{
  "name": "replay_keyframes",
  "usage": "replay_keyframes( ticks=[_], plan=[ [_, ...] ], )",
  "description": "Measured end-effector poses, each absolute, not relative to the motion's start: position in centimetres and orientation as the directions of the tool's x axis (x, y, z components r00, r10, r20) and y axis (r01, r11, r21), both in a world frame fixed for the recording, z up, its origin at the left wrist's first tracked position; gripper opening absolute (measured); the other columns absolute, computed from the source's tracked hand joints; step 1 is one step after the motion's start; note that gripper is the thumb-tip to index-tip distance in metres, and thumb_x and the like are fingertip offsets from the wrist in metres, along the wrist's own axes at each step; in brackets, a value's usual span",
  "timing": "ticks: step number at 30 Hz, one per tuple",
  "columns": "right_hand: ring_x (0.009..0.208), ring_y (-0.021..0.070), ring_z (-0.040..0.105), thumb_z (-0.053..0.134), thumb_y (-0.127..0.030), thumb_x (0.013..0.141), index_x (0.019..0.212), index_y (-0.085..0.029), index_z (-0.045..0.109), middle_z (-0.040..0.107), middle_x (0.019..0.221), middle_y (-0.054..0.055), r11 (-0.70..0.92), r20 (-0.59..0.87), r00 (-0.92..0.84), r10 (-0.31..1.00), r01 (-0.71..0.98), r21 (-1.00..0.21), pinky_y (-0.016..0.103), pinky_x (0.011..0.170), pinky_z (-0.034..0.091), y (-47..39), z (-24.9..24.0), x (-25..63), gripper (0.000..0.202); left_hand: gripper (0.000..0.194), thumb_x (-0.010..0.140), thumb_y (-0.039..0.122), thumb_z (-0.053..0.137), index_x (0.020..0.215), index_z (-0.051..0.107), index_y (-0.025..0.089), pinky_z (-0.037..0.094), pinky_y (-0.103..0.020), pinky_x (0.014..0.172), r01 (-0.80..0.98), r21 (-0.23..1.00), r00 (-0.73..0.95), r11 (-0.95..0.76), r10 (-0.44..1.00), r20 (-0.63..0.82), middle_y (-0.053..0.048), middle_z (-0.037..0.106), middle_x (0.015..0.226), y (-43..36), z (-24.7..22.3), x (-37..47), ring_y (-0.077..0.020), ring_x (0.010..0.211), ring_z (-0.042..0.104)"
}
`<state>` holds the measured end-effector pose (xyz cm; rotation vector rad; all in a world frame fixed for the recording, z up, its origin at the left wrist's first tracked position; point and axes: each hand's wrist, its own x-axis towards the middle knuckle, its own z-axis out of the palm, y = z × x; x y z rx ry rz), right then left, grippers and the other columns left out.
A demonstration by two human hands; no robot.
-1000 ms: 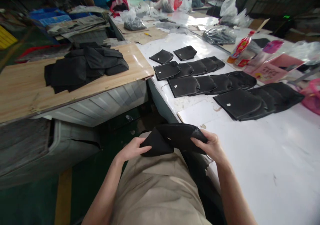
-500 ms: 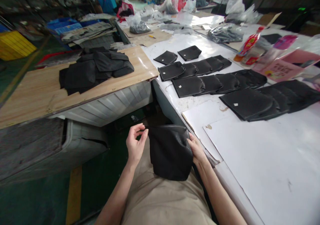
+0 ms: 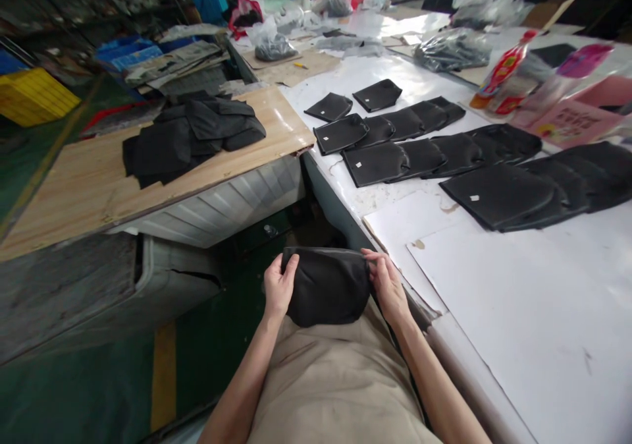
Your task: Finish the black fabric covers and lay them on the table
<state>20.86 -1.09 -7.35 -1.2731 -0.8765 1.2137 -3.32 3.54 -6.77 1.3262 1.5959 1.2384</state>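
A black fabric piece (image 3: 328, 289) hangs over my lap, its straight upper edge stretched between both hands. My left hand (image 3: 280, 282) pinches its upper left corner, thumb in front. At the upper right corner my right hand (image 3: 388, 284) is closed on the edge. To the right, rows of overlapping black pieces (image 3: 375, 163) lie on the white table (image 3: 533, 299), some with small white labels. A loose heap of black pieces (image 3: 192, 134) rests on the wooden board (image 3: 83, 180) at the left.
Further right stand a red-labelled bottle (image 3: 503, 68) and a pink box (image 3: 567, 118). Plastic bags (image 3: 449, 49) lie at the back. Left of the board are a yellow crate (image 3: 37, 95) and blue bins (image 3: 126, 52). A gap separates board and white table.
My left hand has taken hold of the piece's upper left corner. My right hand has moved up to the upper right corner. The piece now looks shorter and its lower edge sits higher.
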Motion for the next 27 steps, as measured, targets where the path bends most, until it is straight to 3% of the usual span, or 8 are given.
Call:
replay_keyframes(
  ticks=[2, 5, 8, 11, 14, 17, 22, 27],
  plan=[
    [0.122, 0.027, 0.058, 0.046, -0.063, 0.095, 0.099, -0.026, 0.065, 0.062, 0.133, 0.007, -0.09, -0.113, 0.13, 0.985, -0.168, -0.982, 0.038, 0.097, 0.048, -1.4, -7.5, 21.0, 0.042, 0.032, 0.088, 0.047, 0.065, 0.085, 0.07, 0.016, 0.046, -0.025, 0.07, 0.335, 0.942, -0.239, 0.005, 0.968, 0.08, -0.002, 0.069, 0.077, 3.5, -6.7, -3.5, -0.0174, 0.074, 0.062],
    [0.122, 0.0292, 0.056, 0.073, -0.055, 0.08, 0.091, -0.024, 0.066, 0.065, 0.121, 0.007, -0.094, -0.101, 0.062, 0.993, -0.105, -0.99, 0.038, 0.102, 0.044, -1.5, -7.4, 20.9, 0.034, 0.033, 0.087, 0.048, 0.065, 0.082, 0.069, 0.016, 0.045, -0.024, 0.068, 0.338, 0.941, -0.23, 0.007, 0.97, 0.075, -0.001, 0.067, 0.074, 3.4, -6.7, -3.5, -0.0166, 0.071, 0.061],
    [0.123, 0.0286, 0.056, 0.084, -0.043, 0.071, 0.096, -0.025, 0.066, 0.062, 0.128, 0.006, -0.125, -0.137, 0.105, 0.985, -0.115, -0.985, 0.038, 0.105, 0.043, -1.3, -7.2, 20.6, 0.036, 0.032, 0.087, 0.047, 0.066, 0.083, 0.069, 0.016, 0.046, -0.024, 0.07, 0.295, 0.955, -0.215, 0.015, 0.975, 0.051, -0.001, 0.067, 0.075, 3.2, -6.7, -3.2, -0.0163, 0.072, 0.061],
    [0.129, 0.0278, 0.052, 0.086, -0.039, 0.069, 0.11, -0.028, 0.067, 0.057, 0.138, 0.006, -0.092, -0.104, 0.123, 0.987, -0.099, -0.991, 0.039, 0.11, 0.039, -1.0, -6.9, 20.3, 0.046, 0.031, 0.087, 0.047, 0.067, 0.084, 0.07, 0.016, 0.047, -0.024, 0.071, 0.255, 0.967, -0.207, 0.028, 0.978, 0.026, -0.002, 0.068, 0.077, 3.0, -6.6, -2.9, -0.0163, 0.073, 0.061],
    [0.127, 0.0283, 0.052, 0.087, -0.037, 0.068, 0.092, -0.025, 0.07, 0.06, 0.13, 0.007, -0.062, -0.065, 0.122, 0.99, -0.023, -0.998, 0.04, 0.111, 0.035, -0.6, -6.8, 20.1, 0.031, 0.031, 0.085, 0.047, 0.069, 0.084, 0.07, 0.016, 0.047, -0.024, 0.071, 0.242, 0.969, -0.212, 0.042, 0.977, 0.01, -0.002, 0.067, 0.076, 2.9, -6.6, -2.8, -0.0169, 0.073, 0.061],
    [0.116, 0.0276, 0.058, 0.085, -0.038, 0.07, 0.077, -0.022, 0.064, 0.064, 0.12, 0.007, -0.091, -0.099, 0.154, 0.983, -0.058, -0.994, 0.04, 0.105, 0.038, -0.5, -7.1, 20.0, 0.027, 0.033, 0.086, 0.048, 0.067, 0.081, 0.069, 0.016, 0.045, -0.023, 0.069, 0.25, 0.967, -0.186, 0.047, 0.983, 0.0, -0.001, 0.065, 0.073, 2.9, -6.5, -3.0, -0.0166, 0.071, 0.059],
    [0.113, 0.0259, 0.058, 0.081, -0.037, 0.075, 0.074, -0.021, 0.061, 0.067, 0.119, 0.006, -0.142, -0.169, 0.17, 0.971, -0.161, -0.977, 0.036, 0.099, 0.039, -0.6, -7.1, 19.9, 0.026, 0.043, 0.093, 0.051, 0.056, 0.065, 0.058, 0.018, 0.04, -0.024, 0.063, 0.349, 0.937, -0.174, 0.015, 0.983, 0.049, 0.001, 0.052, 0.062, 2.9, -6.5, -3.5, -0.0144, 0.063, 0.048],
    [0.096, 0.0225, 0.06, 0.08, -0.039, 0.076, 0.071, -0.021, 0.058, 0.069, 0.103, 0.003, -0.145, -0.2, 0.248, 0.948, -0.222, -0.964, 0.032, 0.086, 0.042, -0.7, -6.6, 19.7, 0.029, 0.048, 0.095, 0.054, 0.05, 0.062, 0.046, 0.019, 0.034, -0.024, 0.059, 0.316, 0.948, -0.192, 0.029, 0.981, 0.034, 0.003, 0.038, 0.06, 2.9, -6.4, -3.3, -0.0126, 0.06, 0.037]
  ],
)
